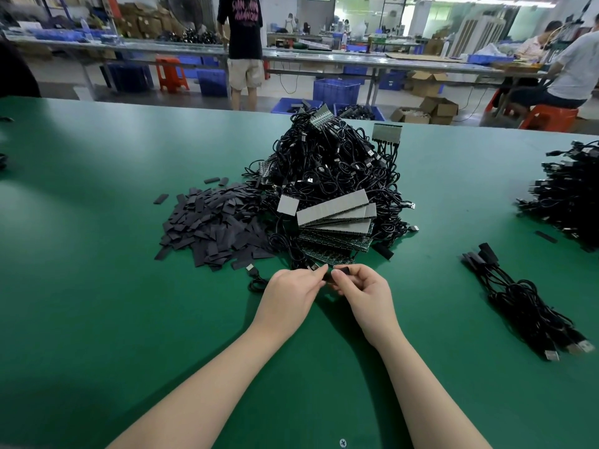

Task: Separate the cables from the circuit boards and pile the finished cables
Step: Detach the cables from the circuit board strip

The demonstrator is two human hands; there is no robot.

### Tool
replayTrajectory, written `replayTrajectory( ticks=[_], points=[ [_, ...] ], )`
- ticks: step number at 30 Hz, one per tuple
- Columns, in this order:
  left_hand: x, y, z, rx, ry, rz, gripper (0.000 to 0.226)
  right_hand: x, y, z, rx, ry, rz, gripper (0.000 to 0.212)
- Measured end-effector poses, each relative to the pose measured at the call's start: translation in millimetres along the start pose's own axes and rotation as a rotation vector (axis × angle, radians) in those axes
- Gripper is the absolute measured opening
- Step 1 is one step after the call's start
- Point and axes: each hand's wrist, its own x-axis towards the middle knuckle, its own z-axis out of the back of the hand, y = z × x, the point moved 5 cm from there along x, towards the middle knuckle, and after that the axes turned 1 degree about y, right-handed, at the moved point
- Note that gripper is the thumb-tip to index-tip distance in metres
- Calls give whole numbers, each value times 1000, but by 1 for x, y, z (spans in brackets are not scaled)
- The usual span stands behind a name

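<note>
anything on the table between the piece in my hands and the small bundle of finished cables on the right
Nothing visible. Both hands, left hand and right hand, pinch the black piece; between it and the cable bundle lies only bare green table.

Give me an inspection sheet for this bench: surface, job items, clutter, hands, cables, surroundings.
Surface: green matte table top, no damage seen.
Job's things: tall tangled heap of black cables with fanned grey-backed circuit boards at its near side.
Clutter: loose pile of flat dark rectangular sleeves left of the heap.
Grippers: left hand and right hand pinch one small black piece between them; fingers curled.
Cables: small bundle of black finished cables at right; larger black cable stack beyond it.
Surroundings: blue plastic crates, cardboard boxes, other workers.
</note>
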Motion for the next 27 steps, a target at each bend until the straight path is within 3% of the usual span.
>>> replayTrajectory(
  ticks=[5,11,27],
  points=[
    [0,-1,2,15,-20,-7,30,0,1,0,10,4,-6,14],
    [-4,5,6,-78,-139,106,22,-1,2,0,34,-5,-11,18],
    [-3,2,4,-37,-87,43,23,-1,4,-5,-67,46,47,12]
  ],
)
